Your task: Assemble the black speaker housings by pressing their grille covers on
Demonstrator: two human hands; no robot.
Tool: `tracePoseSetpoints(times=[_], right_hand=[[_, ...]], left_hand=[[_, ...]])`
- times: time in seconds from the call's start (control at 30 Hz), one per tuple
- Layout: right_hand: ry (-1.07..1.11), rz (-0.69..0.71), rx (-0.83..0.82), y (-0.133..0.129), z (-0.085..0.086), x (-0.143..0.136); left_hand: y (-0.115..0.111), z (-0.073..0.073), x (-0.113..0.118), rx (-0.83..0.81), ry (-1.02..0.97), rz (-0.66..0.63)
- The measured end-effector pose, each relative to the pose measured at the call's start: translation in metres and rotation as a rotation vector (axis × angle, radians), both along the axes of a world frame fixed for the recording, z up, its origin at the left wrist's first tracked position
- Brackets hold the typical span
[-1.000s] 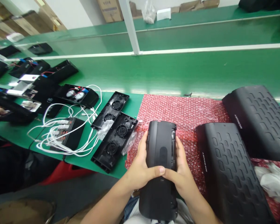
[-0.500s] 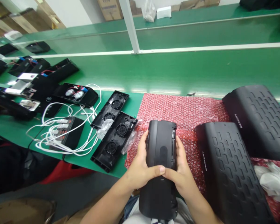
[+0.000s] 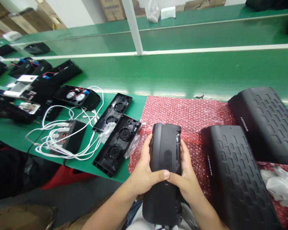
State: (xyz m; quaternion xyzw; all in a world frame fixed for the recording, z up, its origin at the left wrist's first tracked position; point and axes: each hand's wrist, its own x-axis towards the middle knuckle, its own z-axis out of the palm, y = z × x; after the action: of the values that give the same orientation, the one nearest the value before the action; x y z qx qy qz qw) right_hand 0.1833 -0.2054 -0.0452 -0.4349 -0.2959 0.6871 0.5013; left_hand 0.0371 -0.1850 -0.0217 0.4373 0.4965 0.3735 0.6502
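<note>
Between my two hands is a long black speaker housing point(image 3: 165, 143), held lengthwise with its near end close to my body. My left hand point(image 3: 144, 172) wraps its left side, and my right hand point(image 3: 186, 171) grips the right side, where a slotted edge shows. Both thumbs lie across the top face, their tips touching. The fingers' undersides are hidden behind the housing. Red bubble wrap point(image 3: 177, 108) covers the bench beyond it. Just right of my right hand lies a black housing marked MERKURY point(image 3: 230, 159), with another such housing point(image 3: 266, 124) behind it.
Two black panels with round grilles point(image 3: 117, 143) lie to the left, beside clear plastic bags point(image 3: 108, 132). White cables point(image 3: 69, 155) run from a charging hub point(image 3: 75, 137). Opened housings with wiring point(image 3: 78, 95) stand further left. Crumpled white material point(image 3: 282, 185) sits at right.
The view has shifted very slightly. My hands keep the same grip on the speaker housing, and nothing else has visibly moved.
</note>
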Motion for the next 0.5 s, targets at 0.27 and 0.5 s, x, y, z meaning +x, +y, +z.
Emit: tracePoseSetpoints(times=[0.27, 0.5], right_hand=[[-0.044, 0.013, 0.035, -0.001, -0.006, 0.000], [-0.059, 0.008, 0.020, 0.001, -0.002, -0.003]], left_hand=[[0.000, -0.002, -0.001, 0.005, -0.009, -0.003], [-0.002, -0.011, -0.004, 0.065, 0.001, 0.014]])
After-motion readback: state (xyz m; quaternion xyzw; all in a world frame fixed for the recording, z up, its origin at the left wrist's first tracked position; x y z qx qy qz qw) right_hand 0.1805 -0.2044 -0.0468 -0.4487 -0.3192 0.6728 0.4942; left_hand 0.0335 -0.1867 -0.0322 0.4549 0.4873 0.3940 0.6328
